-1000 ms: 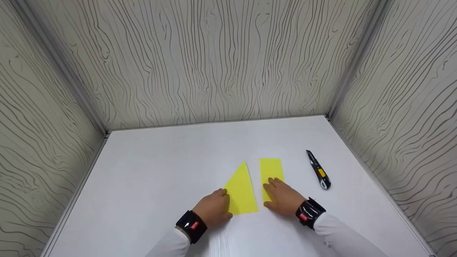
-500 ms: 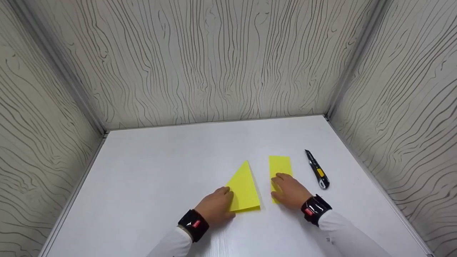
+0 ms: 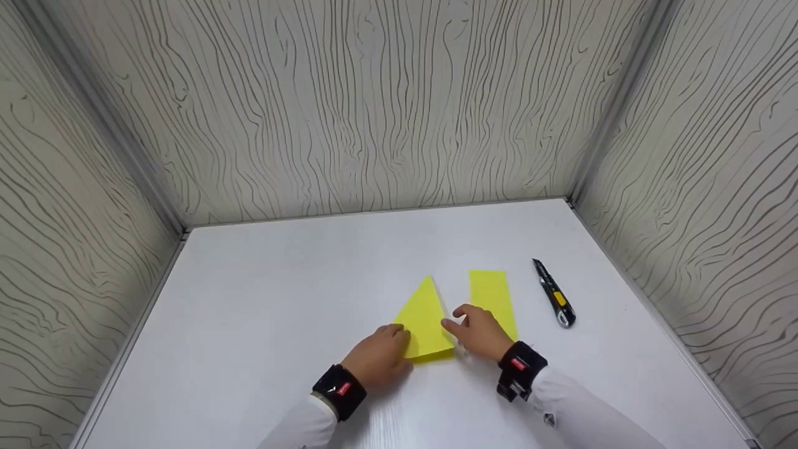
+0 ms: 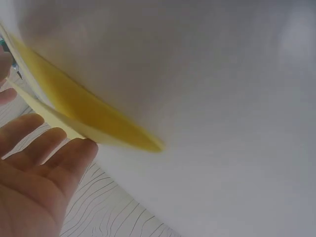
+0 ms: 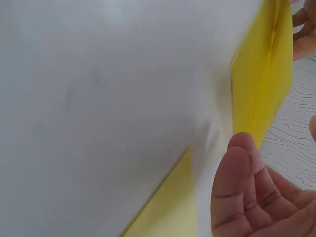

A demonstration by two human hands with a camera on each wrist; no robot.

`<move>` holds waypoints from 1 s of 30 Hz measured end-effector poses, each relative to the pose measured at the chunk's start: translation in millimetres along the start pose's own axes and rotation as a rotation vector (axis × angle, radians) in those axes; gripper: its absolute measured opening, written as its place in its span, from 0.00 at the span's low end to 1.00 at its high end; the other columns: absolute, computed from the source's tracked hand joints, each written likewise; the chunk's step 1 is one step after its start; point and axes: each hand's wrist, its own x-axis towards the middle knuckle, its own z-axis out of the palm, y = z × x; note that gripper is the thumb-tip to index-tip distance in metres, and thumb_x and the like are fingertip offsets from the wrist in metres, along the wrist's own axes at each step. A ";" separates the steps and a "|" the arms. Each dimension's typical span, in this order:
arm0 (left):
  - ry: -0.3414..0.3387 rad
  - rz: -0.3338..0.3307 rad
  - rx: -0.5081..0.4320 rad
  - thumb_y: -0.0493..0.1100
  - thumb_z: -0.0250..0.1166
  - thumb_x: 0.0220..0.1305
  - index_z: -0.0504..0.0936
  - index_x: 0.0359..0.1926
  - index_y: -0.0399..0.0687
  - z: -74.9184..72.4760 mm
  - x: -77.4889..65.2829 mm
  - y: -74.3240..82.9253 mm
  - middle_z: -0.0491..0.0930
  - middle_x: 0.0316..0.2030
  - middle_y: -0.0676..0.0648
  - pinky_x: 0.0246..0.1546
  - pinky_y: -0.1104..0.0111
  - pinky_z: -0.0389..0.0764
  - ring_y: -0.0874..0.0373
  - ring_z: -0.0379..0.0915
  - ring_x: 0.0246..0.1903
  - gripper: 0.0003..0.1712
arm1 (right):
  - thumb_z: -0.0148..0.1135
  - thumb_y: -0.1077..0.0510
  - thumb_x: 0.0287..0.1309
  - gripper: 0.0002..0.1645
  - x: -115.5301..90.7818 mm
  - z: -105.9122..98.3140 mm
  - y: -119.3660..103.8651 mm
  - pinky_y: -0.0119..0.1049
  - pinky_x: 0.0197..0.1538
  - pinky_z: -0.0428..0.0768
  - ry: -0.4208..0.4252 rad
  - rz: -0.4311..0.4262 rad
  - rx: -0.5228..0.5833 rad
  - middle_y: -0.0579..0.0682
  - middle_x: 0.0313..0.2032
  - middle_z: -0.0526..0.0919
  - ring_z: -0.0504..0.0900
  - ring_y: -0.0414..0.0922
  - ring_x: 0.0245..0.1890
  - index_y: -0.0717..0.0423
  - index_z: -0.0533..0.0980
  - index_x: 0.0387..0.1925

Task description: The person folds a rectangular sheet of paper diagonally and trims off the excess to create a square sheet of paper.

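A folded sheet of yellow paper [image 3: 426,321], tapering to a point at its far end, lies on the white table. Its two layers gape along the near edge; the right wrist view shows the crease inside the folded paper [image 5: 270,59]. My left hand [image 3: 378,357] rests on its left part, and in the left wrist view the fingertips [image 4: 89,144] meet the raised layer. My right hand [image 3: 479,332] is beside the right edge, thumb and forefinger apart, thumb right at the paper. Under and behind that hand lies a yellow rectangular paper strip [image 3: 489,290], partly hidden.
A black utility knife [image 3: 554,294] with a yellow slider lies to the right of the strip, blade end pointing away. White wood-patterned panels [image 3: 368,112] stand around the back and sides of the white table [image 3: 280,280].
My right hand pushed the strip rightward, left it on the table, then moved left to the folded paper's edge. The folded paper's near edge has lifted; my left hand has stayed almost in place.
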 end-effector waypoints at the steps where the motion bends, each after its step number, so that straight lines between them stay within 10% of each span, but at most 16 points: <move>1: 0.001 0.001 -0.002 0.50 0.68 0.75 0.81 0.63 0.40 0.5 0.2 -0.4 0.81 0.67 0.38 0.72 0.53 0.79 0.44 0.77 0.70 0.24 | 0.67 0.45 0.75 0.26 0.8 2.1 -1.9 0.33 0.29 0.75 -0.013 0.036 0.039 0.49 0.26 0.80 0.76 0.42 0.23 0.64 0.78 0.57; 13: -0.004 -0.030 -0.077 0.53 0.66 0.78 0.80 0.68 0.41 -1.3 1.1 -3.8 0.81 0.67 0.39 0.72 0.54 0.79 0.45 0.78 0.69 0.28 | 0.65 0.57 0.76 0.19 6.7 18.0 -14.2 0.35 0.36 0.90 -0.121 0.230 0.457 0.57 0.37 0.91 0.90 0.44 0.29 0.70 0.77 0.54; 20: 0.056 -0.196 -0.349 0.56 0.63 0.80 0.77 0.71 0.38 -7.7 -1.6 -16.5 0.80 0.68 0.38 0.73 0.47 0.76 0.42 0.78 0.69 0.32 | 0.60 0.69 0.74 0.22 8.7 17.9 -15.3 0.47 0.53 0.91 -0.169 0.196 0.675 0.64 0.53 0.88 0.90 0.51 0.50 0.80 0.73 0.62; 30: 0.148 -0.353 -0.730 0.53 0.56 0.85 0.79 0.65 0.34 -20.8 -1.6 -35.7 0.84 0.57 0.35 0.56 0.51 0.85 0.45 0.83 0.52 0.27 | 0.61 0.68 0.73 0.24 8.1 2.7 -22.1 0.47 0.54 0.91 -0.155 0.091 0.667 0.61 0.52 0.89 0.90 0.48 0.49 0.80 0.74 0.64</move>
